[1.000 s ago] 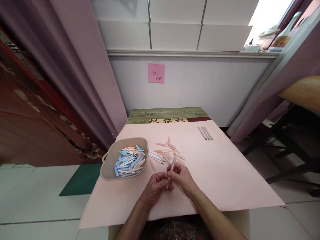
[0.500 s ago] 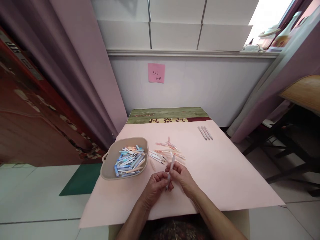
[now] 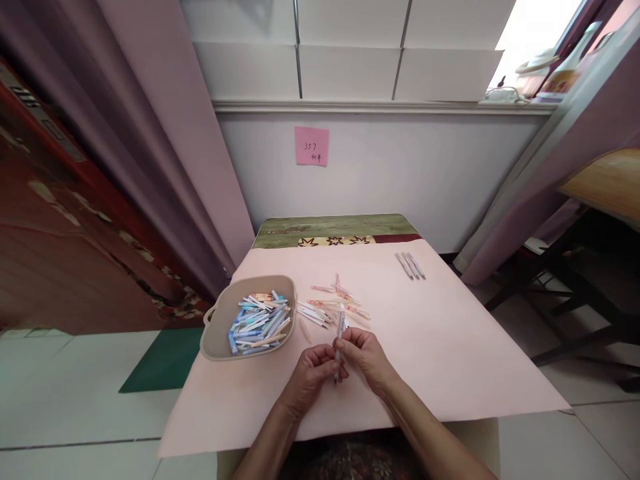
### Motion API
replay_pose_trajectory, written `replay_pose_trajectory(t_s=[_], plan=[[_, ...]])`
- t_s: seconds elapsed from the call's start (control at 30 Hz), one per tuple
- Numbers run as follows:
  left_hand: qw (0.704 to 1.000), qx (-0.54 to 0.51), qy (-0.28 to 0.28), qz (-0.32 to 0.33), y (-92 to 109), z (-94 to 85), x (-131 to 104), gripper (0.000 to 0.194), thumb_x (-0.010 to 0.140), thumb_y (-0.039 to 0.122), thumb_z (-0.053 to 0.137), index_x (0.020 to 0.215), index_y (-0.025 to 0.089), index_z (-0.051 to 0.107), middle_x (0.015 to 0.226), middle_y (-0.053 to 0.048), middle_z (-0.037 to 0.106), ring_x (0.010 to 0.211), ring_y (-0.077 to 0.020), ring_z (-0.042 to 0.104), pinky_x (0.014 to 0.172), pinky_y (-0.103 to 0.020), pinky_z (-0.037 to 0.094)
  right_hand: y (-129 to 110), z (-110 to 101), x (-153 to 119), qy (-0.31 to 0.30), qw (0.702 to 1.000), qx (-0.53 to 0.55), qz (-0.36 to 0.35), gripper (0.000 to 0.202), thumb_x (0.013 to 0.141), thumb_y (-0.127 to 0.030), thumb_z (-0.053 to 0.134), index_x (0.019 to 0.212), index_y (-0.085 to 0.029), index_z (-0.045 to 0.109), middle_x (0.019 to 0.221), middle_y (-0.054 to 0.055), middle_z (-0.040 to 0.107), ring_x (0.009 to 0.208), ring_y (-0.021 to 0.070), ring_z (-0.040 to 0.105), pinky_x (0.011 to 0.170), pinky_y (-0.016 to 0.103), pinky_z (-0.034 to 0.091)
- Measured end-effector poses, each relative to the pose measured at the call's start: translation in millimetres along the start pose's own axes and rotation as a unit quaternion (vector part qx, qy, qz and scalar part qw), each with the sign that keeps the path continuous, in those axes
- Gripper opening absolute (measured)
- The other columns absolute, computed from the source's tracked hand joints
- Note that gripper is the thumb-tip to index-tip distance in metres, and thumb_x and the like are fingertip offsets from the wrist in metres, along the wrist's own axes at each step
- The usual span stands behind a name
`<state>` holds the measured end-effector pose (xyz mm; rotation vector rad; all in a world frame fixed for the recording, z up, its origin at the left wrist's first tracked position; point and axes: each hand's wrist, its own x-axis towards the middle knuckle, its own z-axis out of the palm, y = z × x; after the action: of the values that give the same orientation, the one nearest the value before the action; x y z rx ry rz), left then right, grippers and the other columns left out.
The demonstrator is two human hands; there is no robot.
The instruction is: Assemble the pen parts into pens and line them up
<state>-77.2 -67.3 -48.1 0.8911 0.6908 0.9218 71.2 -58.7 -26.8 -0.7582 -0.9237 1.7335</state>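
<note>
Between my two hands stands a slim pale pen [image 3: 341, 323], its dark tip pointing down toward me. My left hand [image 3: 311, 373] pinches its lower part with thumb and fingers. Higher up the barrel, my right hand [image 3: 367, 353] grips it from the right side. Just beyond my hands lies a loose pile of pinkish patterned pen parts [image 3: 345, 291]. Several thin white refills with dark tips [image 3: 314, 314] lie beside the pile. A pale pink pen part [image 3: 305, 330] rests alone near the basket.
A beige basket [image 3: 213, 340] full of blue, white and orange pen parts stands at the left of the pink-covered table [image 3: 440, 360]. Three pens [image 3: 410, 266] lie side by side at the back right. A pink note [image 3: 311, 146] is on the wall.
The pen has turned to a more upright angle, with its upper end shifted slightly left. Both hands stay on it in nearly the same place.
</note>
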Motion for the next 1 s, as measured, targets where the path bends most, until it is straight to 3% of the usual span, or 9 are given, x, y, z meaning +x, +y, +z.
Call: replay_pose_trajectory(t_s=[0.2,0.33,0.4,0.5,0.57,0.7,0.87,1.0], plan=[[1.0,0.003,0.018,-0.005,3.2,2.8,0.3,0.017,0.073,0.028,0.072,0.079,0.013,0.069,0.067,-0.007,0.069,0.061,-0.0144,0.055,0.064,-0.027,0.041,4.6,-1.4,3.0,0.029,0.999,-0.017,-0.004,0.031,0.071,-0.042,0.075,0.078,-0.017,0.058,0.054,-0.004,0.058,0.038,0.0097,0.049,0.039,0.024,0.044],[0.996,-0.037,0.082,0.028,2.4,4.2,3.2,0.015,0.076,0.027,0.07,0.085,0.015,0.071,0.077,-0.005,0.07,0.07,-0.0156,0.059,0.074,-0.029,0.045,4.5,-5.9,2.3,0.069,0.993,-0.09,-0.034,0.032,0.071,-0.043,0.075,0.085,-0.018,0.063,0.062,-0.002,0.062,0.051,0.0125,0.056,0.05,0.026,0.047],[0.991,-0.055,0.112,0.039,0.2,2.8,4.3,0.016,0.073,0.025,0.073,0.087,0.017,0.072,0.083,-0.005,0.071,0.078,-0.0169,0.061,0.081,-0.031,0.045,2.4,-8.0,-1.6,0.108,0.975,-0.185,-0.068,0.027,0.072,-0.042,0.074,0.076,-0.018,0.063,0.061,-0.001,0.062,0.054,0.0125,0.056,0.053,0.024,0.045],[0.989,-0.054,0.137,0.032,-3.1,-0.6,4.6,0.021,0.068,0.023,0.077,0.088,0.017,0.073,0.081,-0.004,0.071,0.078,-0.0167,0.062,0.081,-0.029,0.046,-1.1,-9.2,-10.6,0.156,0.918,-0.336,-0.14,0.023,0.076,-0.04,0.071,0.072,-0.018,0.065,0.067,0.001,0.063,0.056,0.0117,0.053,0.053,0.023,0.042],[0.989,-0.046,0.142,0.026,-3.9,-2.1,4.3,0.02,0.068,0.024,0.077,0.086,0.017,0.073,0.079,-0.003,0.071,0.075,-0.0162,0.062,0.079,-0.029,0.047,-2.1,-9.0,-15.9,0.15,0.891,-0.393,-0.17,0.019,0.077,-0.039,0.07,0.075,-0.02,0.069,0.072,0.002,0.064,0.058,0.0121,0.054,0.054,0.024,0.042],[0.99,-0.035,0.133,0.023,-2.4,-1.7,5.1,0.021,0.065,0.025,0.079,0.084,0.017,0.073,0.08,-0.004,0.072,0.078,-0.0193,0.065,0.081,-0.032,0.049,-1.9,-9.1,-19.3,0.122,0.871,-0.444,-0.173,0.014,0.077,-0.036,0.07,0.081,-0.022,0.072,0.069,0.001,0.066,0.06,0.0133,0.057,0.057,0.024,0.044],[0.983,-0.012,0.185,0.018,-5.0,-2.0,7.6,0.025,0.059,0.028,0.083,0.079,0.018,0.073,0.08,-0.004,0.073,0.078,-0.0213,0.065,0.079,-0.032,0.05,1.9,-7.4,-18.4,0.109,0.867,-0.461,-0.155,0.012,0.073,-0.032,0.071,0.082,-0.023,0.072,0.07,0.001,0.069,0.061,0.0145,0.061,0.059,0.025,0.045],[0.982,0.021,0.187,0.03,-8.5,-4.0,9.6,0.028,0.058,0.029,0.083,0.082,0.018,0.074,0.078,-0.003,0.072,0.075,-0.0194,0.063,0.074,-0.029,0.05,6.9,-7.7,-18.2,0.129,0.866,-0.462,-0.145,0.006,0.073,-0.025,0.067,0.077,-0.023,0.07,0.068,0.0,0.068,0.058,0.0141,0.061,0.057,0.023,0.045]])
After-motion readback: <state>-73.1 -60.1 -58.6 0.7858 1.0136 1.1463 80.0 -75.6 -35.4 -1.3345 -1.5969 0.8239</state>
